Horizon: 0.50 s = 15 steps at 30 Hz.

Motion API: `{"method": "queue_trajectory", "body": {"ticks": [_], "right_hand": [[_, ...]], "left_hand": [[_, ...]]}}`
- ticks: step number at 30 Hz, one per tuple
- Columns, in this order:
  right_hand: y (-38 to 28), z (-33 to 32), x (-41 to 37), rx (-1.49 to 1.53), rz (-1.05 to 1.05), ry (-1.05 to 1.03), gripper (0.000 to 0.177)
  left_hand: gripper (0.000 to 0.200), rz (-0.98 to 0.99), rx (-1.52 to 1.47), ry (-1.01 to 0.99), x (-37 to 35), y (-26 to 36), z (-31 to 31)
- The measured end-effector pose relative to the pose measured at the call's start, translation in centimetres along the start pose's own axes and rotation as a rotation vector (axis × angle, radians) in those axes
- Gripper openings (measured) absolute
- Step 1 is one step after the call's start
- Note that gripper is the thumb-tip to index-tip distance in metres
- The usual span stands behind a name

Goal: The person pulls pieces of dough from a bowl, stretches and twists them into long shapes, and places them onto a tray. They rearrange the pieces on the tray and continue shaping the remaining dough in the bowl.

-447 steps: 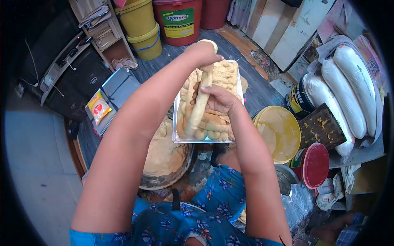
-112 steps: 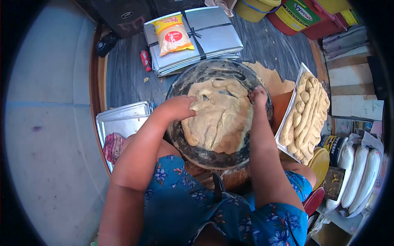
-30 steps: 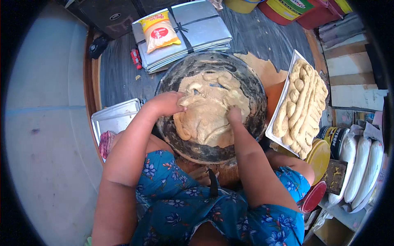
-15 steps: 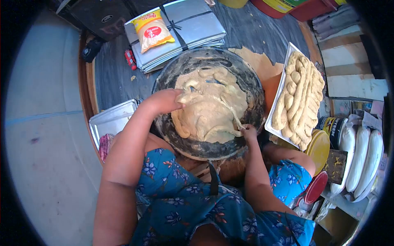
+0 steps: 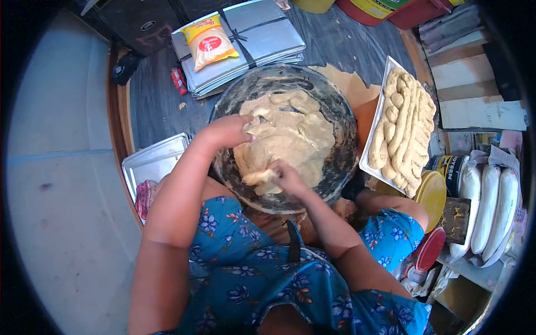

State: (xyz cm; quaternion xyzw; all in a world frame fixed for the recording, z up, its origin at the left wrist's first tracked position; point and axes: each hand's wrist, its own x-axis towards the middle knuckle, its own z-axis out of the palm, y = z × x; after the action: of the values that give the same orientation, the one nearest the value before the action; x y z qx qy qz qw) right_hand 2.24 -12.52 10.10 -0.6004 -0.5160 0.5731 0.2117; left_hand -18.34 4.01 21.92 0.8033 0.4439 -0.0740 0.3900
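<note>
Sweeping inward from the basin's near-right rim, where it was tugging a strip half a second ago, the right hand (image 5: 286,177) is now pinching a blurred fold of the dough (image 5: 298,142) toward the near-left side of the basin (image 5: 343,137). The left hand (image 5: 230,132) is staying at the dough's left edge, its wrist passing over the basin's left rim; fingers and thumb are touching the dough, but whether they are gripping it I cannot tell. The dough itself is spreading unevenly over the basin's middle, leaving the dark wall showing along the right and far edges.

Right of the basin, a tray (image 5: 369,151) is carrying thick dough strips (image 5: 405,131), which are filling it nearly to its edges. Beyond the basin's far-left rim, stacked metal trays (image 5: 271,34) are bearing a yellow-and-clear bag (image 5: 209,42) near their left edge. A red toy car (image 5: 178,81) is sitting on the floor (image 5: 153,106) just beside that stack.
</note>
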Motion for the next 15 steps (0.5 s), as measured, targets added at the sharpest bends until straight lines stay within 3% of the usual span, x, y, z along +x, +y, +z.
{"method": "queue_trajectory", "body": {"ticks": [3,5,8,12,15], "right_hand": [[3.3,-4.1,3.0,0.375,0.161,0.092,0.043],[12.0,-5.8,6.7,-0.314,0.049,0.374,0.054],[11.7,-4.9,7.1,-0.447,0.257,0.726,0.062],[9.6,-0.6,8.8,-0.72,-0.029,0.564,0.068],[6.9,2.1,9.0,-0.908,-0.187,0.236,0.07]], "left_hand": [[0.063,0.006,0.006,0.005,-0.1,-0.1,0.0],[0.063,-0.022,0.015,-0.008,-0.1,0.2,-0.2],[0.066,0.027,-0.011,-0.034,0.3,-0.4,0.3],[0.064,0.013,-0.004,-0.047,0.7,-0.2,0.4],[0.063,0.0,0.004,-0.054,1.0,0.0,0.3]]}}
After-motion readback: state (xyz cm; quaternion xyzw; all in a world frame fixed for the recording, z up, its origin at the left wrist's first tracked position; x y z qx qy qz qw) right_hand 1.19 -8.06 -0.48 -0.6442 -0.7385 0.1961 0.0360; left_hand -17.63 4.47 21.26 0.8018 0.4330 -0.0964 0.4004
